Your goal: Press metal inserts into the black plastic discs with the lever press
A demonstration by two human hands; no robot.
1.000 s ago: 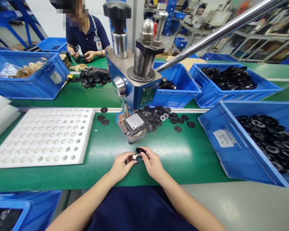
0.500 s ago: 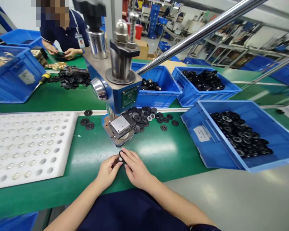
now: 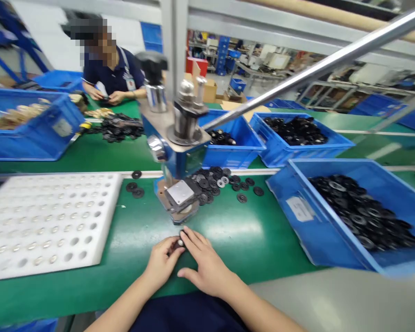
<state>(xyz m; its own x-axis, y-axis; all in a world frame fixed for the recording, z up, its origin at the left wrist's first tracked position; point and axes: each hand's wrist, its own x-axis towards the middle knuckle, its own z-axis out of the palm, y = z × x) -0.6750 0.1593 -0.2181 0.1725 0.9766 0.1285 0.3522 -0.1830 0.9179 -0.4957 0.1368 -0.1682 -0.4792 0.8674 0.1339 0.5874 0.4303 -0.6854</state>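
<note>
Disc (image 3: pixel 182 233) mostly behind right fingers (image 3: pixel 192 243)

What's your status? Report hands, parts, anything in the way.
Left hand closed on white piece. Right hand open, fingertips at black disc. Both parts partly hidden. Nearest obstacle: press, just beyond the hands.

Right hand (image 3: pixel 209 267) now seemingly more splayed
</note>
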